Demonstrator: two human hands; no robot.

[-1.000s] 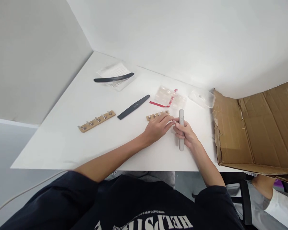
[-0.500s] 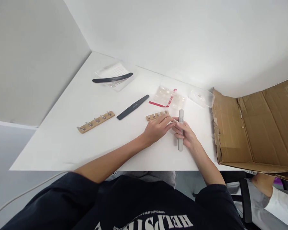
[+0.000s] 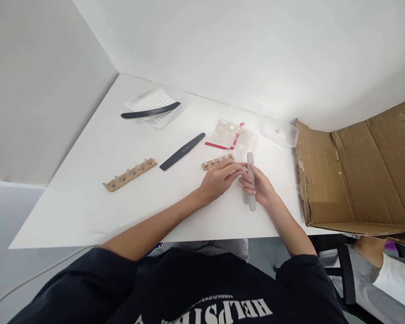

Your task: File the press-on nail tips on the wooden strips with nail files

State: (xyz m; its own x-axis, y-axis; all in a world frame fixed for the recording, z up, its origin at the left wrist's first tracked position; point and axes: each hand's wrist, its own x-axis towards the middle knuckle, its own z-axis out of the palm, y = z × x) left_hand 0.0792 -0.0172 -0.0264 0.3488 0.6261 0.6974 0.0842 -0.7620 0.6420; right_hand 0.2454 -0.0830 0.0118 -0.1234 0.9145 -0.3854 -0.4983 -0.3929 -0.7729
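My right hand (image 3: 259, 185) is wrapped round a grey nail file (image 3: 251, 182), which stands nearly upright in its grip. Beside it, my left hand (image 3: 221, 179) has its fingers pinched together near the file. Whatever lies in that pinch is too small to make out. Just beyond my left hand is a short wooden strip (image 3: 209, 164) bearing small clips, partly covered by the fingers. A longer wooden strip (image 3: 130, 174) with several metal clips lies to the left. Between the two strips rests a dark nail file (image 3: 182, 151).
A curved black nail file (image 3: 150, 112) lies on a clear packet (image 3: 162, 122) at the back. Clear packaging with red tape (image 3: 219, 146) and a transparent box (image 3: 283, 137) sit farther right. An open cardboard box (image 3: 324, 175) borders the right side. Another person's arm (image 3: 369, 252) shows below it.
The view has shifted slightly. The grey file has turned a little in my right hand, showing more of its narrow edge. My left hand stays pinched beside it.
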